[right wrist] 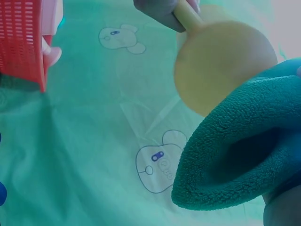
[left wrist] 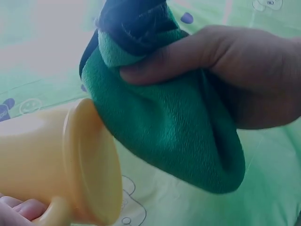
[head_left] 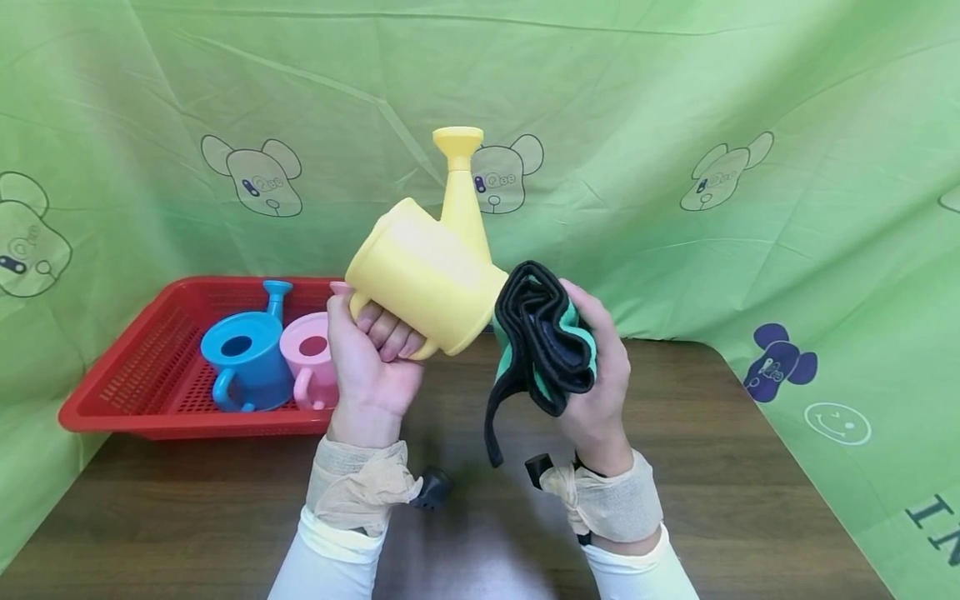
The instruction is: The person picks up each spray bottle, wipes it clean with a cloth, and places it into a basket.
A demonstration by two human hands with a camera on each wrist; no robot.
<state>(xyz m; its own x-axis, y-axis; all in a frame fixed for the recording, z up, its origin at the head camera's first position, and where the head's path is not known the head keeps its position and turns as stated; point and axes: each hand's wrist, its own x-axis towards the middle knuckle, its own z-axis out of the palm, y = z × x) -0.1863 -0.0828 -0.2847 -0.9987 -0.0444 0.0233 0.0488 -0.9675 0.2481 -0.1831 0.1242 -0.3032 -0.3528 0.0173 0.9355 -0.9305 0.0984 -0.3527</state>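
My left hand (head_left: 378, 367) grips the handle of a yellow watering can (head_left: 431, 275), holding it tilted above the table with its spout pointing up. A bunched green cloth with black edging (head_left: 543, 337) is in my right hand (head_left: 603, 375), pinched between thumb and fingers. In the left wrist view the green cloth (left wrist: 160, 127) lies against the rim of the can's base (left wrist: 101, 165). From the right wrist, the round base (right wrist: 223, 63) shows just behind the folded cloth (right wrist: 235, 146). Part of the right hand's fingers is hidden by the cloth.
A red plastic basket (head_left: 135, 421) stands on the wooden table (head_left: 705, 467) at the left. Inside it are a blue watering can (head_left: 251, 358) and a pink one (head_left: 311, 354), partly covered by my left hand. A green printed curtain (head_left: 615, 100) hangs behind.
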